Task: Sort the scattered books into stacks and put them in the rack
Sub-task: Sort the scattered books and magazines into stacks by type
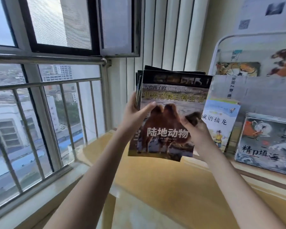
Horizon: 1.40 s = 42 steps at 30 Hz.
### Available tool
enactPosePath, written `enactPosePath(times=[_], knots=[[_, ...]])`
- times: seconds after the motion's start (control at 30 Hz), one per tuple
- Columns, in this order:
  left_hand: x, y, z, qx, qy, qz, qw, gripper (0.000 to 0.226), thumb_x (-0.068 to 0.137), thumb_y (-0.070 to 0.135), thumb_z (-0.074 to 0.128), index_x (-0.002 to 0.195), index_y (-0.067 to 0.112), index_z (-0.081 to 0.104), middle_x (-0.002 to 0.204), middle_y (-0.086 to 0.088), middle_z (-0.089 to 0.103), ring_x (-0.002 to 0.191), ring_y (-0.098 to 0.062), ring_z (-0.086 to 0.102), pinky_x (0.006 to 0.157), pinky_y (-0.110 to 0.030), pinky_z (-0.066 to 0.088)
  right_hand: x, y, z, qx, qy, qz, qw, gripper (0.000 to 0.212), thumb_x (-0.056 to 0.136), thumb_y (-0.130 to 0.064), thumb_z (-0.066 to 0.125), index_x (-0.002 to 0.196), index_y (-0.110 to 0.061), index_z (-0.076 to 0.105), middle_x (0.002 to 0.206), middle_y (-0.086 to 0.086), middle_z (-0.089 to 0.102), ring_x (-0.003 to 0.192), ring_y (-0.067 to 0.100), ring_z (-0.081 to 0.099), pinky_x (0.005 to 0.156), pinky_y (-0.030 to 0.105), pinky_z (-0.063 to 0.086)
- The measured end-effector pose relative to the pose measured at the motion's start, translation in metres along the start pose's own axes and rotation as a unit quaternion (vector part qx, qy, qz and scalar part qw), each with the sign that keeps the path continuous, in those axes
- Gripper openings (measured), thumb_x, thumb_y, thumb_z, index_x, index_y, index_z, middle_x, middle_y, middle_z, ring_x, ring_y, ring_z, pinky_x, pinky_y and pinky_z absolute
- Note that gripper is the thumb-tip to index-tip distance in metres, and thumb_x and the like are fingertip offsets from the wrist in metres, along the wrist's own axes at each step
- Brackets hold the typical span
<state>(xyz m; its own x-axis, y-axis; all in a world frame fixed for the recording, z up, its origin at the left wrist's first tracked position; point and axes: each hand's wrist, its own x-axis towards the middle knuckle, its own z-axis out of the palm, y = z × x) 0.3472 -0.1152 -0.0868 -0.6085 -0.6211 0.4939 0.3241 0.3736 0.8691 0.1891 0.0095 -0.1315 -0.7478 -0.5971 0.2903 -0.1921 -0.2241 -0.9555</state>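
- Brown camel on the front cover: we hold a stack of animal encyclopedia books (pixel 170 116) up in the air, upright, cover toward us, in front of the rack. We count at least three more edges fanned behind the front book; the exact number we cannot tell.
- Two hands grip it: our left hand (pixel 137 113) clasps the left edge with its thumb across the cover, and our right hand (pixel 196 131) pinches the right side with its fingers curled on the cover.
- One white book rack (pixel 220 47) stands at the right, with about five picture books showing in its tiers, among them a pale blue idiom book (pixel 221 119) and a sea-wave storybook (pixel 267 141).
- Underneath us lies a glossy yellow surface (pixel 139 179).
- One window (pixel 59 30) with a metal railing (pixel 45 83) overlooks city buildings; pale vertical blinds (pixel 168 30) hang in the corner.
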Motion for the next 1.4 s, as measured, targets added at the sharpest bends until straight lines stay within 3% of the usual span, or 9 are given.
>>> enactPosePath(times=[0.2,0.37,0.5,0.67,0.8,0.93,1.07,1.23,1.4], knots=[[0.004,-0.032,0.091,-0.077,-0.103,-0.031,0.991,0.076,0.07,0.043,0.08,0.134,0.028,0.042,0.131,-0.008,0.056,0.113,-0.03,0.06,0.092,-0.053,0.051,-0.036,-0.01,-0.101,-0.096,0.083,-0.021,0.992,0.047,0.06,-0.051,0.072,0.083,-0.012,0.06,0.086,0.006,0.065,0.088,0.025,0.06,0.075,0.029,0.049],[-0.006,-0.043,0.129,-0.079,-0.116,-0.022,0.99,0.075,0.057,0.035,0.087,0.119,0.027,0.046,0.116,0.004,0.064,0.106,-0.009,0.063,0.091,-0.024,0.05,-0.044,-0.005,-0.139,-0.144,0.095,0.038,0.984,0.136,0.028,-0.09,0.064,0.136,-0.01,0.043,0.138,0.01,0.05,0.13,0.022,0.044,0.11,0.043,0.03],[-0.017,-0.049,0.142,-0.047,-0.055,-0.097,0.993,0.117,0.044,0.068,0.078,0.143,0.026,0.031,0.143,-0.003,0.046,0.128,-0.021,0.047,0.108,-0.045,0.038,-0.043,0.004,-0.121,-0.091,0.149,-0.026,0.984,0.118,0.029,-0.085,0.068,0.125,-0.017,0.052,0.123,0.003,0.063,0.116,0.019,0.056,0.106,0.038,0.035],[-0.02,-0.055,0.137,-0.034,-0.088,-0.136,0.986,0.119,0.048,0.067,0.076,0.147,0.025,0.025,0.146,-0.007,0.041,0.127,-0.025,0.048,0.104,-0.047,0.043,-0.051,0.006,-0.127,-0.108,0.106,-0.004,0.988,0.082,0.045,-0.073,0.067,0.1,-0.012,0.062,0.088,-0.008,0.07,0.084,0.004,0.063,0.091,0.024,0.044],[-0.036,-0.075,0.143,-0.008,-0.01,-0.095,0.995,0.05,0.068,0.048,0.079,0.105,0.019,0.06,0.101,-0.003,0.069,0.091,-0.019,0.068,0.074,-0.035,0.057,-0.064,0.018,-0.115,-0.202,0.133,-0.057,0.969,0.054,0.067,-0.057,0.061,0.053,-0.007,0.045,0.038,-0.01,0.036,0.038,0.005,0.033,0.044,0.016,0.026],[-0.013,-0.066,0.122,0.201,0.031,-0.118,0.972,0.066,0.058,0.076,0.061,0.086,0.016,0.066,0.081,0.0,0.069,0.077,-0.019,0.065,0.067,-0.033,0.053,-0.049,0.009,-0.102,-0.315,0.101,0.019,0.944,0.051,0.083,-0.056,0.058,0.055,-0.016,0.042,0.051,-0.005,0.044,0.058,0.015,0.051,0.059,0.024,0.036],[-0.004,-0.064,0.086,0.333,-0.035,-0.187,0.924,0.054,0.069,0.062,0.07,0.072,0.008,0.062,0.068,-0.003,0.061,0.067,-0.021,0.06,0.053,-0.027,0.04,-0.041,0.034,-0.073,-0.241,0.008,0.217,0.946,0.051,0.073,-0.068,0.06,0.081,-0.018,0.061,0.098,0.006,0.069,0.096,0.024,0.064,0.09,0.038,0.051],[-0.012,-0.092,0.054,0.407,-0.066,-0.237,0.88,0.056,0.075,0.057,0.067,0.095,0.004,0.065,0.092,-0.01,0.062,0.092,-0.028,0.059,0.07,-0.027,0.041,-0.046,0.064,-0.039,-0.256,-0.035,0.26,0.93,0.062,0.083,-0.061,0.055,0.11,-0.006,0.061,0.108,0.002,0.065,0.109,0.022,0.058,0.084,0.028,0.04],[-0.02,-0.116,0.044,0.452,-0.07,-0.271,0.847,0.077,0.076,0.062,0.064,0.119,0.0,0.05,0.118,-0.017,0.06,0.112,-0.033,0.055,0.079,-0.03,0.04,-0.044,0.072,-0.03,-0.402,-0.051,0.226,0.886,0.058,0.085,-0.063,0.05,0.054,-0.015,0.042,0.052,-0.001,0.046,0.048,0.014,0.043,0.048,0.026,0.028]])
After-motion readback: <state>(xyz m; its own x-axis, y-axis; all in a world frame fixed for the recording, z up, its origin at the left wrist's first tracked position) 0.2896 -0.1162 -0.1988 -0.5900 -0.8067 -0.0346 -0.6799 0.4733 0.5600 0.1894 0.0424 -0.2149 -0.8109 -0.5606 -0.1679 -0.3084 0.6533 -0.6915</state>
